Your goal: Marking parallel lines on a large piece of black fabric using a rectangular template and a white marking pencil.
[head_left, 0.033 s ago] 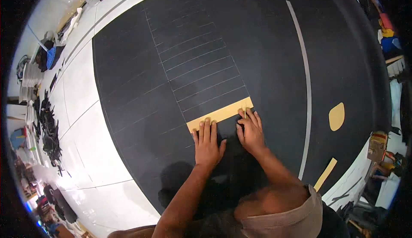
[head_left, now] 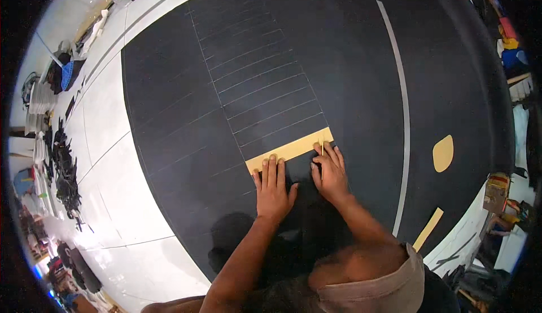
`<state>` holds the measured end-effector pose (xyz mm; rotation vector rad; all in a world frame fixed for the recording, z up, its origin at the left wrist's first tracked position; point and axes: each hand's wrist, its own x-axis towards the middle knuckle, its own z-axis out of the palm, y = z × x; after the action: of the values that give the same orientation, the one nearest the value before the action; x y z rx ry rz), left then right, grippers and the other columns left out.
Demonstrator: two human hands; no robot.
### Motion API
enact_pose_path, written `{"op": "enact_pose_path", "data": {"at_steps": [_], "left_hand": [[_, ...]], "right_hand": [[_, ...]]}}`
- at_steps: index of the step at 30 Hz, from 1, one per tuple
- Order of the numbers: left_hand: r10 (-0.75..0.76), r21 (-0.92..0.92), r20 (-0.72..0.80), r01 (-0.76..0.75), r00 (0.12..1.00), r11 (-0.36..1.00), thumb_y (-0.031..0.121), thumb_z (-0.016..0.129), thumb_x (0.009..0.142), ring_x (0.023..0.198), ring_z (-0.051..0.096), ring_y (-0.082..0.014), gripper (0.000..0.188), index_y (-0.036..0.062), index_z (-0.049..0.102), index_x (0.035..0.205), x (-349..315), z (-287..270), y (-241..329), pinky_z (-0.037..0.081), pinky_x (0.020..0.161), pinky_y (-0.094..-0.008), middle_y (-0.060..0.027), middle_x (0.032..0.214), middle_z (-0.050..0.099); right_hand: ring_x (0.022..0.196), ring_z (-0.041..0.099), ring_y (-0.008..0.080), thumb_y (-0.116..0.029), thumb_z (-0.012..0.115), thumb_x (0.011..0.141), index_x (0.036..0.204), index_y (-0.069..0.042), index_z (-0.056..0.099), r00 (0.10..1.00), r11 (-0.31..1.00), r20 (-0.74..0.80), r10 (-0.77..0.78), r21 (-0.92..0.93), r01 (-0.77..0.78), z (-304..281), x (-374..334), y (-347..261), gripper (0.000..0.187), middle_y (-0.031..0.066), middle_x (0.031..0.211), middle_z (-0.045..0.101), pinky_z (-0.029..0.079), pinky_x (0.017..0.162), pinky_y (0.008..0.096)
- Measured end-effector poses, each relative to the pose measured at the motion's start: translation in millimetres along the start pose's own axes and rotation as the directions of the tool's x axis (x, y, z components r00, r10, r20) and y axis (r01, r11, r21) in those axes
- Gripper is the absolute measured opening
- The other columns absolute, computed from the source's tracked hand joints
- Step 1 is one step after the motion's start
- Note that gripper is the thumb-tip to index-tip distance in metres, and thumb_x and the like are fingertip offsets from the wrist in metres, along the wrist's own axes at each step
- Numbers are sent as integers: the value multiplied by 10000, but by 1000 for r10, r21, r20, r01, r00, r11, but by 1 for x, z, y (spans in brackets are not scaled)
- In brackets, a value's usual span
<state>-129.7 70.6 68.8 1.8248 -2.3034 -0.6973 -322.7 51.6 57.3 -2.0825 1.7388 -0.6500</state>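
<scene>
A rectangular yellow strip template lies on a large black sheet, below a ladder of thin pale lines drawn across it. My left hand rests flat, its stretched fingertips pressing the template's left half. Near the template's right end, my right hand pinches a thin, yellowish, pencil-like stick. The stick stands nearly upright in the picture, its upper end over the template. What its tip touches is too small to tell.
A long grey straight strip lies on the sheet to the right. Beyond it are a rounded yellow template and a narrow yellow strip. Black scraps and stacked pale sheets sit on the white tiled floor at left.
</scene>
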Motion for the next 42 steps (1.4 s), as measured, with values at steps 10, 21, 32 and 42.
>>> {"op": "enact_pose_path", "data": {"at_steps": [10, 21, 32, 42], "left_hand": [[28, -19, -31, -29, 999, 999, 375, 669, 887, 1469, 232, -394, 810, -5, 304, 1502, 2, 5, -4, 173, 1180, -588, -218, 1574, 251], [11, 15, -94, -10, 996, 1000, 445, 665, 886, 1471, 232, -372, 803, 3, 353, 1480, -3, 3, -3, 190, 1194, -539, -205, 1565, 274], [-16, 2, -71, 16, 997, 1000, 467, 652, 900, 1465, 239, -395, 805, 4, 345, 1482, -6, 2, -4, 184, 1199, -538, -222, 1554, 288], [-15, -46, -58, 12, 998, 999, 444, 674, 895, 1470, 215, -404, 809, 0, 338, 1481, -6, 3, -7, 185, 1199, -546, -226, 1558, 266]], "right_hand": [[1363, 433, 406, -118, 605, 925, 1050, -41, 540, 1000, 1000, -21, 6, 26, -6, -1, 1, 1, 160, 175, 1402, 547, 270, 1147, 579], [1375, 408, 416, -127, 593, 921, 1029, -26, 552, 999, 999, -18, 26, 35, -26, 1, -1, 5, 153, 174, 1390, 557, 258, 1157, 566], [1382, 397, 425, -135, 581, 942, 1062, -30, 524, 1000, 1000, -9, 7, 13, -7, 2, -1, 10, 169, 184, 1418, 530, 234, 1166, 563], [1395, 378, 422, -143, 582, 938, 1045, -23, 546, 1000, 1000, 1, 12, 3, -12, 4, -2, 11, 165, 180, 1422, 529, 236, 1163, 562]]}}
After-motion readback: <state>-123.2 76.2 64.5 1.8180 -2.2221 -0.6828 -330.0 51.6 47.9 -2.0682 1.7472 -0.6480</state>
